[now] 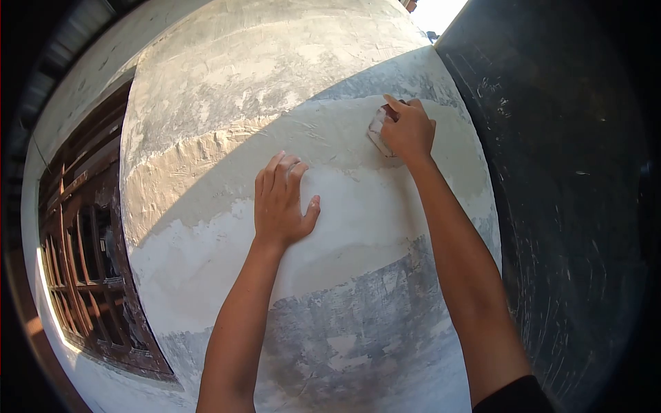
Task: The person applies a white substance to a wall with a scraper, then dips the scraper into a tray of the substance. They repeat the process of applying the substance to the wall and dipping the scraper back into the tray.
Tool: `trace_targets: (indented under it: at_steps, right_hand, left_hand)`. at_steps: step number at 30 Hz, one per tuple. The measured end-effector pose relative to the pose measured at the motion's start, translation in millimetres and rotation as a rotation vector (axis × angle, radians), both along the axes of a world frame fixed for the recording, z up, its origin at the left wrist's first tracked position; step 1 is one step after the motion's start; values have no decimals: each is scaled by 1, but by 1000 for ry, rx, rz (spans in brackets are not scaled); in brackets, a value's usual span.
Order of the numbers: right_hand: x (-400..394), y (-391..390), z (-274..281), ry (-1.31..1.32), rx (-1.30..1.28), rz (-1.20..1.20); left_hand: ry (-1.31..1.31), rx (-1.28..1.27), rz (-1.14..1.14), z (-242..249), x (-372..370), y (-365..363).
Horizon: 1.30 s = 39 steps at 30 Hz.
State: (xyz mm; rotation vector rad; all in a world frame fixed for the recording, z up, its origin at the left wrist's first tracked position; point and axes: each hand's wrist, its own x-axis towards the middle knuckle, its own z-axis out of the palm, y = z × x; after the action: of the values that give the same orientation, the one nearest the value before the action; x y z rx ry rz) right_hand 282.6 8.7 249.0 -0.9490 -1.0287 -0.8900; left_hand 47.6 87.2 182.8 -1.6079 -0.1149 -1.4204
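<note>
My right hand (411,131) grips a dust-whitened sanding block (377,131) and holds it against the upper right of the wall (344,206). The block's far side and the face touching the wall are hidden. Fingers spread, my left hand (282,199) rests on the wall lower and further left, with nothing in it. Around both hands the wall carries a pale, smoothed coat of filler with an uneven edge. Below that coat, rough grey plaster (344,323) shows.
On the left is a brown wooden window frame (93,255) with bars. A dark, scratched panel (571,206) stands close along the right, beside my right arm. Sunlight falls across the upper left wall, and a diagonal shadow edge cuts through it.
</note>
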Motion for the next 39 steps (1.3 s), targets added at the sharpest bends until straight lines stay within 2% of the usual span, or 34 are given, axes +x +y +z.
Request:
trace_targets:
  at_steps: [2, 4, 5, 6, 8, 9, 10, 12, 13, 14, 16, 17, 18, 20, 22, 24, 26, 28, 30, 32, 34, 36, 37, 38, 39]
  right_hand:
    - [-5, -1, -2, 66, 49, 59]
    - [-29, 9, -16, -247, -73, 39]
    - [-29, 12, -19, -262, -116, -70]
    - [-23, 7, -16, -255, -109, -69]
    - [-2, -5, -7, 93, -38, -142]
    - [-1, -10, -7, 106, -5, -137]
    - [-8, -7, -10, 104, -3, -140]
    - [-30, 5, -19, -175, -36, -97]
    - [-33, 6, -20, -212, -95, -199]
    - [-27, 3, -19, -205, -96, -196]
    - [-11, -8, -8, 81, 43, -171]
    - [-9, -7, -8, 114, 18, -53]
    - [-16, -4, -12, 112, 18, -57]
    - [-32, 9, -22, -177, -48, -83]
    - [-20, 10, -17, -110, -100, -144]
    - [-3, -5, -9, 215, 12, -142]
    - [-21, 3, -12, 186, 32, -102]
    - [-47, 17, -23, -173, 20, -46]
    - [-39, 13, -19, -151, -31, -115]
    - [-22, -10, -9, 261, -36, -172]
    - [-26, -3, -11, 260, 21, -107]
    - [-41, 10, -19, -79, -72, 43]
    - [-39, 12, -24, -106, -122, -77]
    - [-30, 9, -24, -96, -122, -74]
    - [-14, 3, -20, 91, -77, -88]
  left_hand:
    - [-2, 3, -5, 0, 1, 0]
    - [-15, 9, -11, 0, 1, 0]
    - [-15, 11, -12, 0, 1, -1]
    - [-8, 18, -11, 0, 1, -1]
    - [-4, 8, -25, -1, 0, 0]
    - [-2, 12, -25, 0, -1, 0]
    - [-8, 21, -19, 1, -1, 0]
    - [-16, 24, -18, 0, 2, 0]
    - [-28, 20, -15, 0, 2, -1]
    - [-39, 20, -10, 0, 1, -1]
    - [-22, 26, -16, 1, 0, 1]
    - [-3, 29, -26, 0, 0, 2]
    - [-6, 28, -30, 0, -1, 1]
    - [-33, 31, -23, 0, 0, -1]
    - [-13, 18, -25, -1, 0, 1]
    - [-7, 2, -25, -1, -1, 2]
    - [11, 6, -29, 1, 0, 3]
    - [-5, 5, -27, 0, 1, 1]
    - [-3, 17, -15, 0, 0, 1]
    - [2, 12, -43, 0, -1, 2]
    - [1, 9, -38, 0, -1, 2]
    - [-4, 9, -40, 0, 1, 1]
    - [-12, 7, -38, -1, 1, 0]
    - [-18, 4, -35, -1, 0, 0]
    - [-18, 6, -35, 0, 0, 1]
